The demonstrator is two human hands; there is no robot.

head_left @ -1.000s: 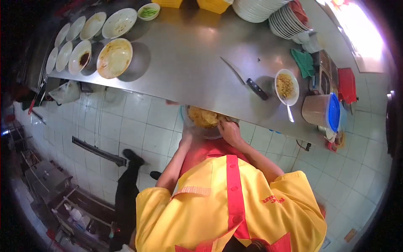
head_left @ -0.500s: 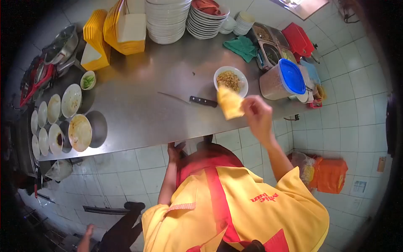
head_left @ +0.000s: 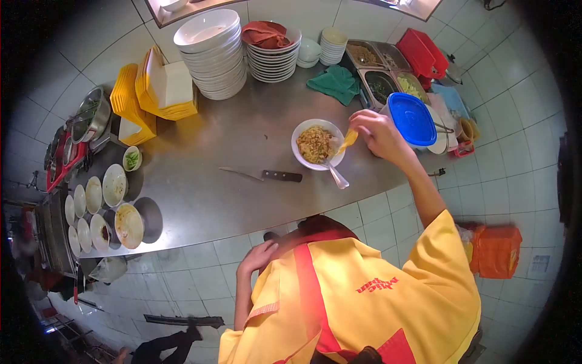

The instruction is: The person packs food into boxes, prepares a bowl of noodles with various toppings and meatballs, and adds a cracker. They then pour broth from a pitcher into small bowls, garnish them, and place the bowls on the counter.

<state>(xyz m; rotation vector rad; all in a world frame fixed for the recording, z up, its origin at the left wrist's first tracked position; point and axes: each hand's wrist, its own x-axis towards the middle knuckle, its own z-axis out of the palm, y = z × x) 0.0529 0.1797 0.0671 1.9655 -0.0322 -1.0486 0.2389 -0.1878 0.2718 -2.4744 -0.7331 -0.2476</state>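
Note:
My right hand [head_left: 377, 134] is closed in a pinch on a thin yellow crisp-looking piece [head_left: 348, 142]. The piece overlaps the right rim of a white bowl [head_left: 295, 141]. Noodle-like food with brown minced topping [head_left: 316, 144] fills the bowl, and a metal spoon [head_left: 338, 177] leans out over its front rim. Below the counter edge, my left hand [head_left: 258, 256] lies against my waist with fingers stretched out, holding nothing. A black-handled knife [head_left: 282, 176] rests on the counter just left of the bowl.
On the steel counter [head_left: 212, 142], a blue-lidded tub [head_left: 412, 119] stands beside my right hand, with food trays [head_left: 379, 85] behind it. A green cloth [head_left: 334, 84], plate stacks [head_left: 218, 73] and yellow dishes [head_left: 130, 109] line the back. Several sauced bowls [head_left: 129, 225] are at left.
My right hand has carried the yellow piece from in front of the bowl to its right rim. The spoon now shows. My left hand has come back from the counter edge to my waist.

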